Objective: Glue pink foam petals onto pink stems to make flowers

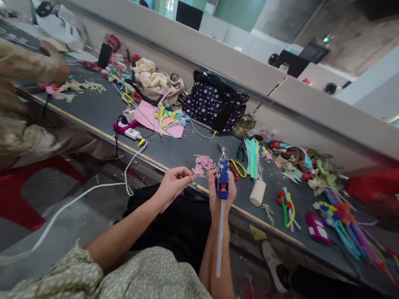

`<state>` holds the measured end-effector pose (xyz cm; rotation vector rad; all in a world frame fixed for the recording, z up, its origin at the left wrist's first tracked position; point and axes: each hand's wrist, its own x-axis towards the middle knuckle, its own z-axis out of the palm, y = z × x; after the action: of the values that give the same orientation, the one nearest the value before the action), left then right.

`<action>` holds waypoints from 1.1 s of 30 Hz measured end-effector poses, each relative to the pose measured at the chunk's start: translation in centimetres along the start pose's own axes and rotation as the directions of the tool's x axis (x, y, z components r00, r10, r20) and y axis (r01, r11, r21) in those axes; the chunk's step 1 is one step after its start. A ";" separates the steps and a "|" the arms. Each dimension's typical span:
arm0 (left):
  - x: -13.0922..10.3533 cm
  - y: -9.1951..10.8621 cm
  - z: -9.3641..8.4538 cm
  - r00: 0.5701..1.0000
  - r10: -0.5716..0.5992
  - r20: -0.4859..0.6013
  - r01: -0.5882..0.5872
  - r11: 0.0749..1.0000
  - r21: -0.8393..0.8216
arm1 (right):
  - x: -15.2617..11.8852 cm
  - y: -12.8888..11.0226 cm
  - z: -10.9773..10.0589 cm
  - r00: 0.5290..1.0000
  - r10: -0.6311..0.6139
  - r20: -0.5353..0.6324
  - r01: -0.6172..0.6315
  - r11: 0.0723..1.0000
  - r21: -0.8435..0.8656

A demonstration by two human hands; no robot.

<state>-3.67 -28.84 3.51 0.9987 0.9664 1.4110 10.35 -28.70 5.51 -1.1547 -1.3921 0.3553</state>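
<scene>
My left hand is closed, its fingertips pinching a small pink pipe-cleaner flower by its lower end. My right hand is wrapped round a blue hot glue gun, its nozzle pointing away from me over the table. A long pale glue stick sticks out of the back of the gun, toward my lap. Just beyond the flower lies a pile of pink curled pieces. Scissors with yellow and red handles rest right of the gun. My right thumb is close to the flower; whether it touches is unclear.
A pale cylinder and green pipe cleaners lie to the right. Beyond stand a dark patterned bag and pink paper. A magenta power strip trails a white cable. A co-worker's sleeve is at left.
</scene>
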 end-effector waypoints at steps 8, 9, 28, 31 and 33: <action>0.4 -0.6 -0.1 0.998 -0.053 0.025 0.054 0.997 -0.061 | -0.2 -0.1 -0.4 0.989 -0.034 0.146 0.033 0.999 0.013; 0.4 -0.7 -0.1 0.998 -0.061 0.029 0.063 0.996 -0.062 | -0.2 -0.1 -0.4 0.989 -0.034 0.143 0.033 0.999 0.007; 1.0 -0.9 -0.6 0.994 -0.099 0.034 0.102 0.990 -0.099 | -0.4 0.0 -0.6 1.000 -0.015 -0.008 0.016 0.996 0.091; 1.4 -0.9 -0.7 0.988 -0.154 -0.013 0.148 0.968 -0.203 | -1.3 0.2 -1.3 0.995 0.009 0.102 -0.024 0.990 0.142; 1.7 -0.8 -0.7 0.981 -0.191 -0.033 0.174 0.945 -0.277 | -2.1 0.5 -1.6 0.976 0.014 0.218 -0.048 0.988 0.150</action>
<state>-4.12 -27.10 2.59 0.6491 0.8562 1.3790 11.49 -30.81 4.24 -1.0341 -1.5074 0.6161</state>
